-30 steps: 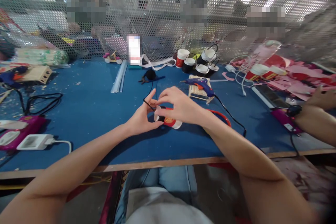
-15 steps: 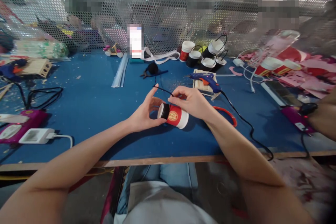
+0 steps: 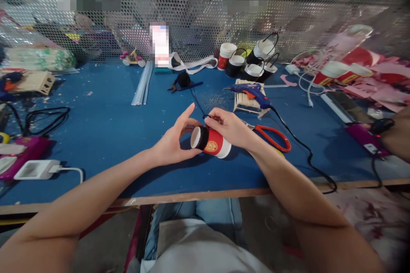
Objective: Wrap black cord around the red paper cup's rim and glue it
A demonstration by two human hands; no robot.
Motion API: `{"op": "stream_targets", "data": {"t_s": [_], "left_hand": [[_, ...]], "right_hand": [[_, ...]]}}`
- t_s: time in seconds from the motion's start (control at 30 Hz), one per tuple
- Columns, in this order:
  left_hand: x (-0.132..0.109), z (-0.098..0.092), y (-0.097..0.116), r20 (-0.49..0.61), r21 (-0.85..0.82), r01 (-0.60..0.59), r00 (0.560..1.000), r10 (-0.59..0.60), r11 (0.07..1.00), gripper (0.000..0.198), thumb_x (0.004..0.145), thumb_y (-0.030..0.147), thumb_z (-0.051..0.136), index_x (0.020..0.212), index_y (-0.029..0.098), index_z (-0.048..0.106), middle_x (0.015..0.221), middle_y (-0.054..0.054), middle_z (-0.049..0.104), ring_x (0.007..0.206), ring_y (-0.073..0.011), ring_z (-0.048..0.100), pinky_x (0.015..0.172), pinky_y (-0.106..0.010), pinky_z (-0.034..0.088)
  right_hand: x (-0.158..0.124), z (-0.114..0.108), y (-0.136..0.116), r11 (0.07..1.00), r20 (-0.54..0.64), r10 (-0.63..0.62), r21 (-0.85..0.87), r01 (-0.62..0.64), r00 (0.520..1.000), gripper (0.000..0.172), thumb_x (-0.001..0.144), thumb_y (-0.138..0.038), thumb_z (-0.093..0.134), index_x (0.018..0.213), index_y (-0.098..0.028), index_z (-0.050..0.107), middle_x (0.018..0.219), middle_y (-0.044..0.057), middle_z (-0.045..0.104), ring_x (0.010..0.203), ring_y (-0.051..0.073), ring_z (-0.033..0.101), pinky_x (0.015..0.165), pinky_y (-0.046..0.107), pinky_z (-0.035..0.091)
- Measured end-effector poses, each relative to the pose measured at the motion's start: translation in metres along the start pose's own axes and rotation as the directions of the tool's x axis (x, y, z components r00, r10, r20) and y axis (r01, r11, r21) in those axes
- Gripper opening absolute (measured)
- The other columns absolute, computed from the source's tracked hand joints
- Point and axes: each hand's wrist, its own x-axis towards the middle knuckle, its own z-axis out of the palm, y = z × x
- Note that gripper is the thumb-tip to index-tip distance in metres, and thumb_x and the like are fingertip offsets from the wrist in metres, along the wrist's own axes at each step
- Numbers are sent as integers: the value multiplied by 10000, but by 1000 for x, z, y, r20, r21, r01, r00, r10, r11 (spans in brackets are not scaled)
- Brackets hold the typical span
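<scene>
Two hands steady a red paper cup with black band: left hand cradles its rim at 9 o'clock, right hand pinches a thin black cord at 12 o'clock; fixing the cord appears under way, needing a firm press next

Scissors right; blue tabletop left open.

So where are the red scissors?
The red scissors lie on the blue table, just right of the right hand, near the blue glue gun.
</scene>
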Motion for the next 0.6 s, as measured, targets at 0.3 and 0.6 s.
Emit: {"op": "stream_targets", "data": {"t_s": [0.3, 0.6], "left_hand": [[0, -3, -1, 70, 95, -51, 997, 45, 994, 999, 757, 199, 714, 1489, 347, 50, 1326, -111, 517, 1255, -274, 505, 1092, -501, 406], [4, -9, 3, 35, 60, 173, 984, -175, 983, 1026, 669, 386, 793, 1476, 316, 163, 1245, -125, 552, 1119, -272, 575, 946, -446, 501]], "right_hand": [[-3, 1, -3, 983, 18, -48, -176, 51, 999, 213, 924, -351, 405, 756, -220, 399, 657, -28, 500, 597, 115, 458, 561, 254, 342], [-7, 9, -5, 965, -61, -99, -251, 81, 993, 220, 924, -303, 426, 734, -229, 344, 684, -25, 454, 603, 117, 411, 575, 273, 320]]}}
